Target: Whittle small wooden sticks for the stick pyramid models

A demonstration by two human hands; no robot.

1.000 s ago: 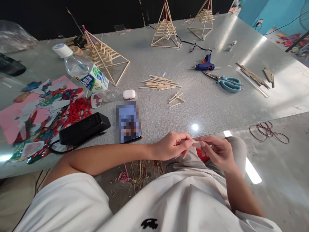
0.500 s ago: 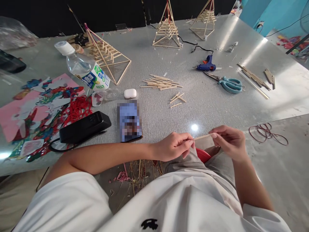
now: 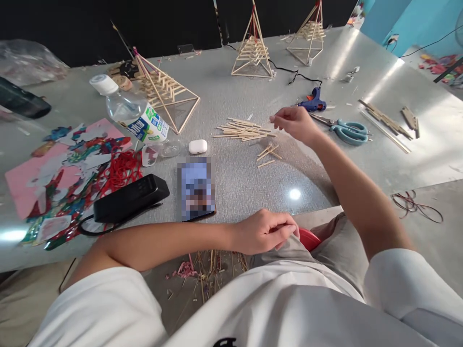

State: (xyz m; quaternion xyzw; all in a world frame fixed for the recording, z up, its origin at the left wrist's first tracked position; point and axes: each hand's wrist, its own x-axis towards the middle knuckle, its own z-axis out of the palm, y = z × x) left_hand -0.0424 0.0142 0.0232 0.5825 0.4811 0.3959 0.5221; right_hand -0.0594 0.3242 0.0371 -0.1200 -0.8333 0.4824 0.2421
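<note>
My left hand (image 3: 269,232) rests over my lap near the table's front edge, its fingers closed; whatever they hold, if anything, is hidden. Over the table, my right hand (image 3: 294,124) is at the right end of a pile of thin wooden sticks (image 3: 242,130). Its thumb and fingertips are pinched together, and I cannot make out anything between them. A smaller group of short sticks (image 3: 269,152) lies just in front of that pile. Behind my right hand is a blue glue gun (image 3: 315,100), and teal-handled scissors (image 3: 349,131) lie to its right.
Stick pyramids (image 3: 253,53) stand at the back. On the left are a tilted bottle (image 3: 144,120), a black case (image 3: 130,195), red string (image 3: 125,168) and colourful scraps. A phone (image 3: 197,188) and white earbud case (image 3: 197,146) lie centre-left; flat wooden strips (image 3: 385,119) lie right.
My right hand has moved up and forward from beside my left hand to the stick pile. The stick between my hands no longer shows. My left hand has stayed near my lap.
</note>
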